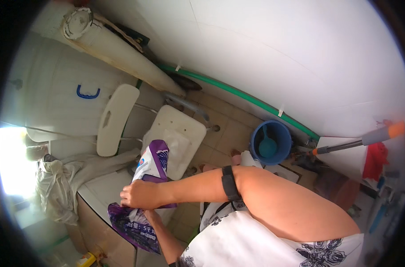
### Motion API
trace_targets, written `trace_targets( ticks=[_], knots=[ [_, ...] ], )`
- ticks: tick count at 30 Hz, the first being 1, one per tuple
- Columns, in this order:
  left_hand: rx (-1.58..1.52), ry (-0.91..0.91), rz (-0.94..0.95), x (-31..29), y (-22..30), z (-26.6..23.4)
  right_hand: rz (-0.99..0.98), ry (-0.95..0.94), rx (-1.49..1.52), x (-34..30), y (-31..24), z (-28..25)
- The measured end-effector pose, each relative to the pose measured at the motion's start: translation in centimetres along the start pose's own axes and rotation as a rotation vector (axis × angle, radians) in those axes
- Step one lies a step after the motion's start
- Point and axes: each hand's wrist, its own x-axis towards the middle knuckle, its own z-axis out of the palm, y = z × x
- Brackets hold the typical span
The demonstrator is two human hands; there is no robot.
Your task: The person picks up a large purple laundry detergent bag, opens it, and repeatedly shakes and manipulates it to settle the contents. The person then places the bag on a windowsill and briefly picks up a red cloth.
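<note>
A large purple and white plastic bag (155,164) tilts over a light-coloured cabinet top, its lower purple end crumpled. Across its middle lies my right hand (142,194), closed, the fingers curled round a gathered part of the bag. Just below it, my left hand (152,217) grips the bag's lower part, with most of its fingers hidden by the plastic and the right hand. A white shower chair (184,133) stands directly beyond the bag, with a pale, thin sheet on its seat. What the bag contains does not show.
A blue bucket (255,141) with a teal ladle (267,147) in it stands on the tiled floor by the wall. Grey cloth (55,189) drapes at the left. A green pipe (238,92) runs along the wall; an orange-and-grey pole (376,135) slants in from the right.
</note>
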Motion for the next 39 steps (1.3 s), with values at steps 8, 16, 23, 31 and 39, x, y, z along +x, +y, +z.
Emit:
trace_targets(
  ticks=[8,16,23,31,39],
  knots=[
    [0.257,-0.193,0.027,-1.4,4.9,1.5,0.090,-0.077,0.018,-1.1,1.1,-0.9],
    [0.165,-0.136,0.137,-1.5,1.4,-0.2,0.025,0.006,0.039,-1.4,0.5,-1.1],
    [0.174,-0.177,0.072,-2.0,4.8,1.5,0.031,0.029,0.066,-1.4,0.6,-1.1],
    [0.156,-0.219,0.250,-2.5,6.3,2.7,0.067,0.021,-0.017,-1.3,0.0,-1.0],
    [0.008,-0.239,0.156,-2.7,6.0,3.1,0.100,0.055,-0.063,-2.0,0.8,-1.0]
  ],
)
